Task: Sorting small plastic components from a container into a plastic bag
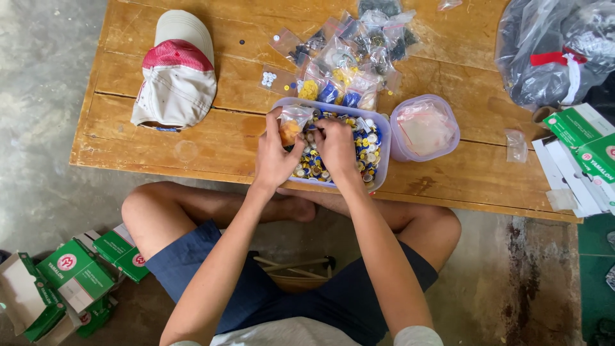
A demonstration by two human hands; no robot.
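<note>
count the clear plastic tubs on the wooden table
2. A larger rectangular tub full of small coloured pieces sits under both hands; a smaller tub holding a plastic bag stands beside it.

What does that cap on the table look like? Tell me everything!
The cap looks like soft cloth, cream-white with a red mesh-like band across its middle. It lies by itself on the left part of the wooden table, brim pointing away from the person, a dark edge showing at its near rim. It looks a bit worn and creased. Nothing touches it except the table; neither hand is near it.
</note>
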